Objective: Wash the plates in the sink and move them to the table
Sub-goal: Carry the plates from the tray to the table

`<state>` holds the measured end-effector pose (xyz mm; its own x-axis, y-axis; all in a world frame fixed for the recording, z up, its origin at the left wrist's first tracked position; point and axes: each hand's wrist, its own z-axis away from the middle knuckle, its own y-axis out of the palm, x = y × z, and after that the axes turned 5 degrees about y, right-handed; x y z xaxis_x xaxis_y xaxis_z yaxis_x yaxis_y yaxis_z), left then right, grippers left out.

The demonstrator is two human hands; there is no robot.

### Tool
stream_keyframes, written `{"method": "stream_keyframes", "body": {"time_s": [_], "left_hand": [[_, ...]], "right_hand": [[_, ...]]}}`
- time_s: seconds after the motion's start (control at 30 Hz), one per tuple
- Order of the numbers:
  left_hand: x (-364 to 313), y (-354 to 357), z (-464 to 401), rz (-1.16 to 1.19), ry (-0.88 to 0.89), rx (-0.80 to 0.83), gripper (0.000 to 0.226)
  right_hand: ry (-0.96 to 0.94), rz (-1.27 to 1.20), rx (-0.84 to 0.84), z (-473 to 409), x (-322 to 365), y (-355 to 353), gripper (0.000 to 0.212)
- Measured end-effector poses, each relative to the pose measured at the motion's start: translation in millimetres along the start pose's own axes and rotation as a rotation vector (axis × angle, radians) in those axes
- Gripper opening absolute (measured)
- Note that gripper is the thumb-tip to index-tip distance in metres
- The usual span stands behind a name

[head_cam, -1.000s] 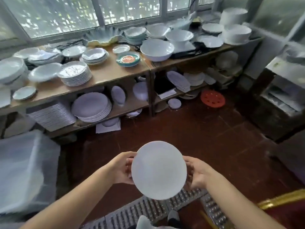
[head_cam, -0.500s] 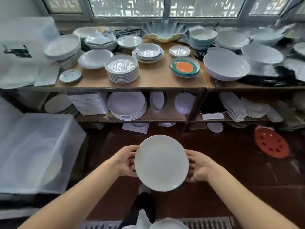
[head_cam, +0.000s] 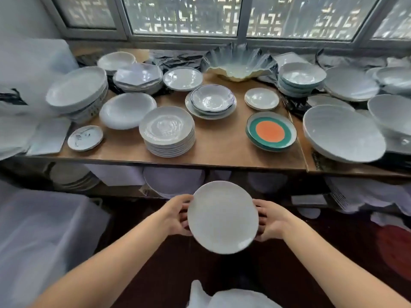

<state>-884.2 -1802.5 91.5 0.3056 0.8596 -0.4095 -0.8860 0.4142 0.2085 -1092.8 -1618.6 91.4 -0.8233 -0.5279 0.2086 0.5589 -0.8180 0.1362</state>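
A plain white plate [head_cam: 222,216] hangs in front of me at waist height, tilted slightly toward the camera. My left hand [head_cam: 175,215] grips its left rim and my right hand [head_cam: 270,220] grips its right rim, fingers curled behind it. The wooden table [head_cam: 222,143] lies just beyond the plate, under the window. On it a stack of white plates [head_cam: 167,131] stands left of centre, with a bare patch of wood to its right. No sink is in view.
The table is crowded: a green and orange plate [head_cam: 271,131], a blue-rimmed bowl [head_cam: 211,101], large white bowls [head_cam: 343,133] at right, plate piles at left. A lower shelf [head_cam: 173,185] holds more plates. A plastic-covered bin [head_cam: 40,236] stands at left on the dark red floor.
The view has swung left and closed in on the table, which now fills the upper frame. Both hands still hold the plate, carried nearer the table's front edge.
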Motion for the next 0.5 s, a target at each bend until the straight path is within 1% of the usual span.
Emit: {"method": "stream_keyframes", "body": {"time_s": [0.13,0.2,0.23,0.33,0.43,0.5], "left_hand": [[-57.7,37.8,-45.1,0.018,0.033,-0.038,0.027],[-87.1,56.1,-61.9,0.029,0.030,-0.072,0.031],[-100.1,63.3,-71.8,0.032,0.029,-0.068,0.033],[-138.4,85.0,-97.7,0.046,0.039,-0.085,0.026],[-163.7,100.5,-125.5,0.067,0.017,-0.127,0.032],[-179.0,106.9,-146.1,0.063,-0.002,-0.156,0.022]], "right_hand": [[-0.007,0.031,0.013,-29.6,90.4,8.8,0.043],[0.000,0.047,-0.004,-38.6,131.2,15.3,0.042],[-0.007,0.061,-0.004,-43.0,149.7,18.7,0.039],[-0.023,0.047,-0.055,-61.7,199.1,33.5,0.033],[-0.016,0.027,-0.094,-77.2,231.6,49.5,0.025],[-0.009,-0.004,-0.104,-90.9,248.7,57.1,0.022]]}}
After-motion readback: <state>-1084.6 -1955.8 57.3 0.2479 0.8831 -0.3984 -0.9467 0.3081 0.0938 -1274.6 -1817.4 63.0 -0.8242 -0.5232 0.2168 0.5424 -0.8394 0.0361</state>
